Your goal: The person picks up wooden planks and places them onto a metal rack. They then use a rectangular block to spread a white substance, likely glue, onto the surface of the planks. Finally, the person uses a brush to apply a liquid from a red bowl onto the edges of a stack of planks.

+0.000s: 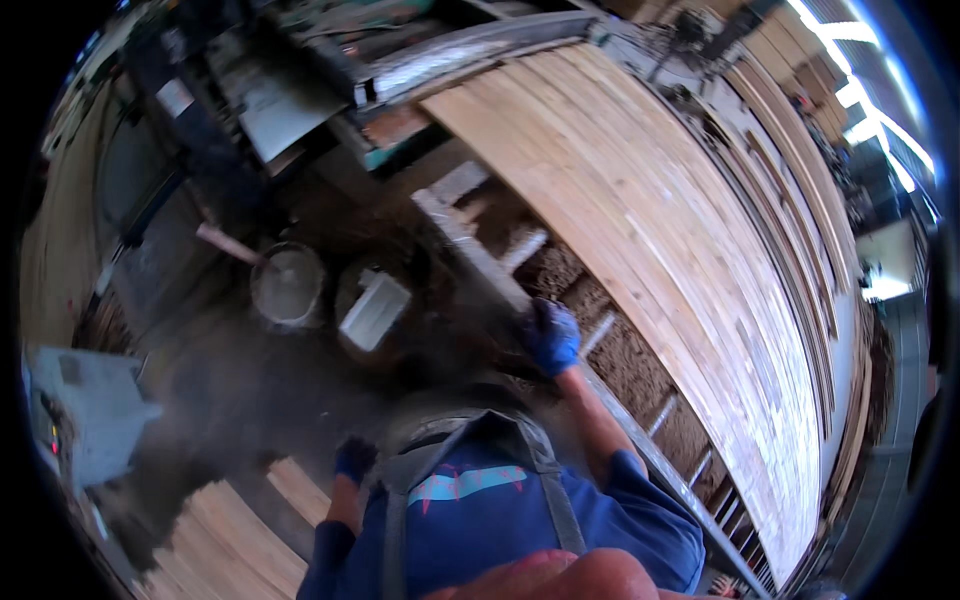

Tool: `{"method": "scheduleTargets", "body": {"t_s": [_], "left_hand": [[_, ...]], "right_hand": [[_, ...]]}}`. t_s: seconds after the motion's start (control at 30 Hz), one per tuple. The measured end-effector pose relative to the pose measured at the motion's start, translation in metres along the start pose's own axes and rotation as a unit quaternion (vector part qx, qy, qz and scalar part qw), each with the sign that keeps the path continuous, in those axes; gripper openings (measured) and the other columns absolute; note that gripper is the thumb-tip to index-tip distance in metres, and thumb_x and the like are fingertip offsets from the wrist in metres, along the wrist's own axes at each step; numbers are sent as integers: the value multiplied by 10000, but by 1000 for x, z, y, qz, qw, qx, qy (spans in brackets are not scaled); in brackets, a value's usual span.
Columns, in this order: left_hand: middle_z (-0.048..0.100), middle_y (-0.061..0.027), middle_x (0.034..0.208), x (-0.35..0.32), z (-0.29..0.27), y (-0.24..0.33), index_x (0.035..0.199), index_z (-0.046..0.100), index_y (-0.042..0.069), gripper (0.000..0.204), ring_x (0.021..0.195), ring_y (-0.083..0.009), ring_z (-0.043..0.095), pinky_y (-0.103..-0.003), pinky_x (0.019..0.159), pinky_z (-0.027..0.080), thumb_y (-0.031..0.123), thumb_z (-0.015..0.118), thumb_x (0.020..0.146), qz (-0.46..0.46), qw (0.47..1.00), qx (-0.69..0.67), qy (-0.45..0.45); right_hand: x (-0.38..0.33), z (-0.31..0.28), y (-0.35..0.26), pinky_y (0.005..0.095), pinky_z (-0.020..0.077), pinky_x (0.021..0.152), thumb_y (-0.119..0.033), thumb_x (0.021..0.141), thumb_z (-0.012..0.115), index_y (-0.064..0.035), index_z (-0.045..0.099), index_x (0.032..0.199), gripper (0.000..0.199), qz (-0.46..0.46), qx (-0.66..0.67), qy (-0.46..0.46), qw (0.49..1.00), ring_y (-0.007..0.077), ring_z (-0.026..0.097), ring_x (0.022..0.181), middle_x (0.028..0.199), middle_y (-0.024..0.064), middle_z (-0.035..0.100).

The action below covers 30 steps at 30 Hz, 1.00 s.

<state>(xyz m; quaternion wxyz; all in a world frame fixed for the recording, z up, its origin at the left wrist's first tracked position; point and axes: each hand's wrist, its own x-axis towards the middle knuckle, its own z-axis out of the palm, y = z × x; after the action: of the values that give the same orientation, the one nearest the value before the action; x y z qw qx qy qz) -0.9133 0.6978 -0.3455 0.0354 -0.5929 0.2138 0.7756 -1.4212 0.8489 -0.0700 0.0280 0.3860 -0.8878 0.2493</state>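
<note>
Wooden planks (pixel 640 220) lie at right, maybe propped by bars (pixel 598 333). Right hand (pixel 553 338) seems to lean on the metal rail (pixel 472 250); how it or the left hand (pixel 356 459) curls, I can't tell.

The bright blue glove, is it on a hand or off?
On: the glove covers the right hand; a bare forearm comes out of it.

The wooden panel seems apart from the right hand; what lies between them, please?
The head view shows brown debris between the right hand and wooden panel, crossed by a pale bar.
</note>
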Motion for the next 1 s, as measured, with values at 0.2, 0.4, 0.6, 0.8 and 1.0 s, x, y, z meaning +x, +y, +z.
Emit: {"method": "scheduleTargets", "body": {"t_s": [0.2, 0.4, 0.6, 0.8, 1.0], "left_hand": [[577, -139, 1188, 45, 20, 88, 1185, 562, 139, 362, 1042, -307, 553, -421, 899, 446, 360, 401, 948, 123, 990, -5, -73], [514, -148, 1304, 81, -3, 85, 1297, 490, 132, 437, 1172, -337, 499, -448, 979, 413, 388, 300, 998, 222, 943, -12, -246], [571, -134, 1234, 91, -57, 55, 1210, 541, 104, 430, 1132, -314, 522, -449, 952, 427, 405, 318, 998, 80, 952, -214, -202], [648, -82, 1017, -49, 115, 220, 1128, 623, 54, 264, 872, -131, 594, -296, 777, 483, 222, 578, 930, 388, 920, 47, -22], [664, -131, 1026, -273, 312, 378, 1050, 616, 29, 227, 815, -257, 670, -344, 704, 553, 99, 641, 835, 785, 496, 362, -84]], "right_hand": [[1, 20, 6, 456, 482, 739, -231, 843, 581, -93, 648, 967, 198, 39, 23, 21, 999, 366, 601, 834, 883, 166, 643], [14, 17, -13, 455, 482, 740, -211, 826, 596, -85, 651, 943, 180, 56, 32, 26, 998, 371, 602, 824, 862, 173, 634], [10, 16, -15, 442, 485, 772, -258, 858, 577, -78, 653, 991, 236, 66, 0, 12, 998, 357, 618, 863, 905, 172, 655], [46, 17, -12, 419, 496, 744, -249, 862, 582, -107, 654, 1019, 223, -23, -57, -144, 988, 339, 626, 849, 908, 150, 661], [204, 77, -77, 438, 496, 762, -207, 849, 597, -86, 614, 1105, 283, -240, 47, -37, 969, 347, 619, 882, 978, 162, 648]]}}
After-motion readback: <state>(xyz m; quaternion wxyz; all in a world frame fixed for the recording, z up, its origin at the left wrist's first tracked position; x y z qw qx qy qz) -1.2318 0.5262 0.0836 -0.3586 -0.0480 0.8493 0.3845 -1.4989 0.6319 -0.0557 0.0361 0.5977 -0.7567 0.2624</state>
